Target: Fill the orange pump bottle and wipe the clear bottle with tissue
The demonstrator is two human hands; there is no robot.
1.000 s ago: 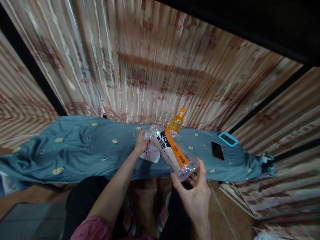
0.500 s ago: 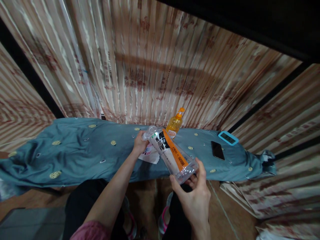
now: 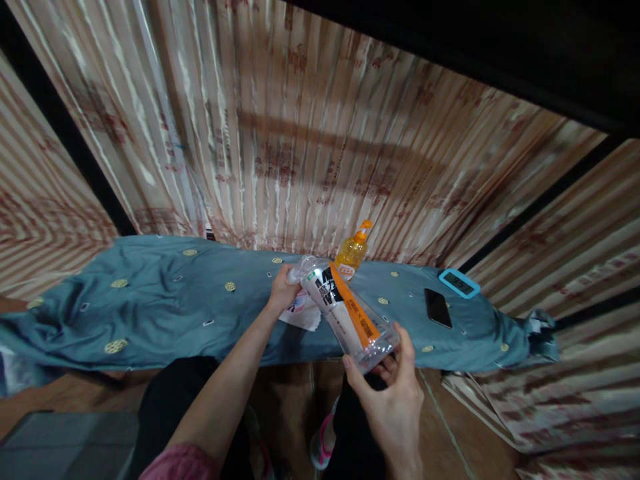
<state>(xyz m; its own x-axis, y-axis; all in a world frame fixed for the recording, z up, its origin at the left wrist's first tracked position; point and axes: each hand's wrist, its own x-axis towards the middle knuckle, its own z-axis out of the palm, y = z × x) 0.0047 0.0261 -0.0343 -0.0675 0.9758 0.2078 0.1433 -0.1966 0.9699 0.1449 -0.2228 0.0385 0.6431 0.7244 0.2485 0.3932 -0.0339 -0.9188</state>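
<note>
I hold a clear plastic bottle (image 3: 345, 310) with a white, black and orange label, tilted with its neck pointing away from me. My right hand (image 3: 393, 393) grips its base from below. At the bottle's neck, my left hand (image 3: 283, 291) is closed around the cap end. A white wrapper or cloth (image 3: 302, 313) lies on the blue cloth just under my left hand. Behind the held bottle an orange bottle (image 3: 352, 252) with an orange cap stands upright.
A long surface draped in blue patterned cloth (image 3: 150, 307) runs across the view. A black phone (image 3: 438, 307) and a blue-framed device (image 3: 459, 283) lie at its right end. Striped curtains (image 3: 300, 133) hang behind. My dark-trousered legs and the brown floor are below.
The bottle and both hands keep nearly the same pose; only the view shifts slightly.
</note>
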